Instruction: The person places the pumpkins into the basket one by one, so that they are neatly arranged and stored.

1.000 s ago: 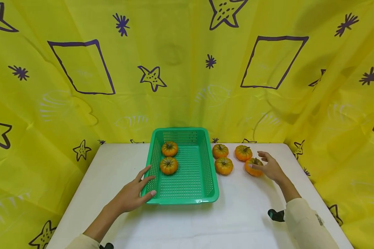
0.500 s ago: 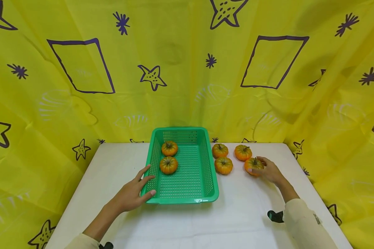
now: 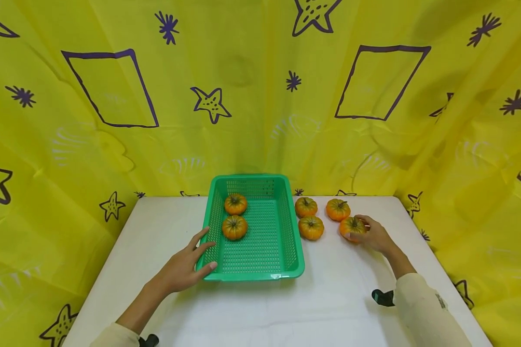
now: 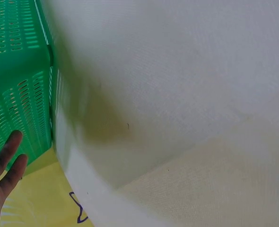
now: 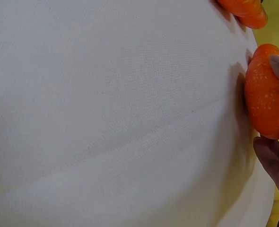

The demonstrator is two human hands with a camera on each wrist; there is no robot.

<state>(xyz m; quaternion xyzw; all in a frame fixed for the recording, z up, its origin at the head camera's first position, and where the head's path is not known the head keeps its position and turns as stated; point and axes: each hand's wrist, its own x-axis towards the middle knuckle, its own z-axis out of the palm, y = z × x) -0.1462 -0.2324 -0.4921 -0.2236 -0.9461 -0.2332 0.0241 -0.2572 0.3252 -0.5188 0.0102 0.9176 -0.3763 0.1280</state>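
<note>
My right hand (image 3: 375, 236) is at the nearest pumpkin (image 3: 351, 228) on the right, thumb on one side and fingers on the other. The right wrist view shows that orange pumpkin (image 5: 268, 97) between the thumb and fingertips. My left hand (image 3: 183, 267) rests with spread fingers at the near left rim of a green plastic basket (image 3: 252, 276). In the left wrist view its fingers lie along the outside of the basket's slotted wall (image 4: 23, 104). Inside the basket, on its left, sit two small pumpkins, one behind (image 3: 236, 204) and one in front (image 3: 235, 227).
Three more pumpkins stand right of the basket: two close to its side, far (image 3: 306, 207) and near (image 3: 311, 228), and one (image 3: 337, 209) just behind the gripped pumpkin. A white cloth covers the table (image 3: 260, 313). Yellow patterned curtain (image 3: 252, 140) encloses the back and sides.
My right hand has moved slightly left and its thumb and fingers have closed round the nearest pumpkin. The left hand stays at the basket, and the pumpkins have not moved.
</note>
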